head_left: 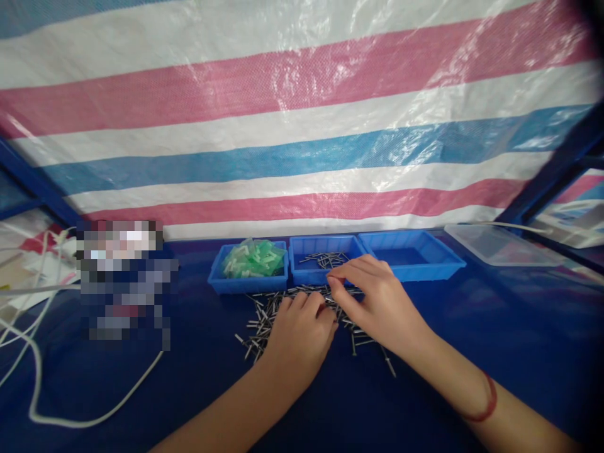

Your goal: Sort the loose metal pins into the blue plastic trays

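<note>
A loose pile of thin, nail-like metal fasteners [257, 327] lies on the blue tabletop; some have a thicker, pale sleeve. My left hand [302, 327] rests on the pile with its fingers curled down, and what they hold, if anything, is hidden. Just right of it, my right hand [377, 296] hovers over the pile's back edge, thumb and index finger drawn together near the middle bin's front wall. Anything between those fingertips is too small to make out. Behind the hands, the middle blue bin [309, 275] contains several similar thin fasteners.
The left blue bin [245, 287] holds green plastic bags with white pieces. A right blue bin [425, 272] adjoins the middle one. Beside it lies a translucent lid [495, 246]. White cables [36, 377] loop across the left side. A striped sheet [283, 138] hangs behind.
</note>
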`<state>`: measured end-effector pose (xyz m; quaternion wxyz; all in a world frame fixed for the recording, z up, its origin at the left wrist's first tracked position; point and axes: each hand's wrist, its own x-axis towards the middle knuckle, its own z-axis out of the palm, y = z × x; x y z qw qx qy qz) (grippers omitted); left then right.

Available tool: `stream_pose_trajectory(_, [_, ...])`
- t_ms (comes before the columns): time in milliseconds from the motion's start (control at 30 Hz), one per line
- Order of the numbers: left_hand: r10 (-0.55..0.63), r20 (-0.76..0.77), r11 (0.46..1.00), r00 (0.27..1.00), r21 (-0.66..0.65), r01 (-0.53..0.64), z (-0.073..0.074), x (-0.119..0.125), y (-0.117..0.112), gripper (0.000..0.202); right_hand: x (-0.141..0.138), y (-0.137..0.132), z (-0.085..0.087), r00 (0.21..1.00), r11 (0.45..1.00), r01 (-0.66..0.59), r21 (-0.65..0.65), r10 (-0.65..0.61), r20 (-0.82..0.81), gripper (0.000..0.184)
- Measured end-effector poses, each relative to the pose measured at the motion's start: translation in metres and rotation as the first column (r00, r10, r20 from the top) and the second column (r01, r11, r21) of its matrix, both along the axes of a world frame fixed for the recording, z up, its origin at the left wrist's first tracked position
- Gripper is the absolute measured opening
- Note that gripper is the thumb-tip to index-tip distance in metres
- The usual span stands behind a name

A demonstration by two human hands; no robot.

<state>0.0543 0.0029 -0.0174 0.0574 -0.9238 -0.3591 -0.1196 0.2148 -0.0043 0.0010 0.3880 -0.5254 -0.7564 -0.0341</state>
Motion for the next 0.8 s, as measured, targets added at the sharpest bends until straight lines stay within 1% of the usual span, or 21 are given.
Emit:
stream_pose_trajectory(167, [0.004,-0.018,0.999,1.000,0.048,-0.004,-0.003,-0.001,0.001,0.014,-0.002,-0.003,0.002,0.998,0.996,-0.050,-0.079,0.054,0.042,0.016])
stream_pose_trajectory(267, [0.000,-0.034,1.000,0.999,0.020,0.001,-0.001,-0.002,0.001,0.015,-0.003,-0.004,0.002,0.995,0.992,-0.068,-0.105,0.076,0.070,0.017])
stream_pose_trajectory(433, [-0.001,-0.067,0.999,0.998,-0.039,-0.002,0.004,-0.002,0.001,0.013,-0.003,-0.005,0.003,0.992,0.991,-0.051,-0.126,0.065,0.112,0.020])
stream_pose_trajectory(567, [-0.008,-0.090,0.999,0.996,-0.040,0.005,0.003,-0.005,0.004,0.012,0.000,-0.004,0.005,0.988,0.990,-0.061,-0.130,0.078,0.132,0.020])
stream_pose_trajectory(667, [-0.034,-0.094,0.999,0.995,-0.039,0.030,0.002,-0.008,0.007,0.015,0.002,-0.005,0.006,0.984,0.986,-0.074,-0.151,0.097,0.152,0.019])
stream_pose_trajectory(800, [-0.068,-0.079,0.997,0.995,-0.043,0.065,0.002,-0.011,0.009,0.014,0.003,-0.006,0.005,0.979,0.983,-0.089,-0.163,0.117,0.168,0.019])
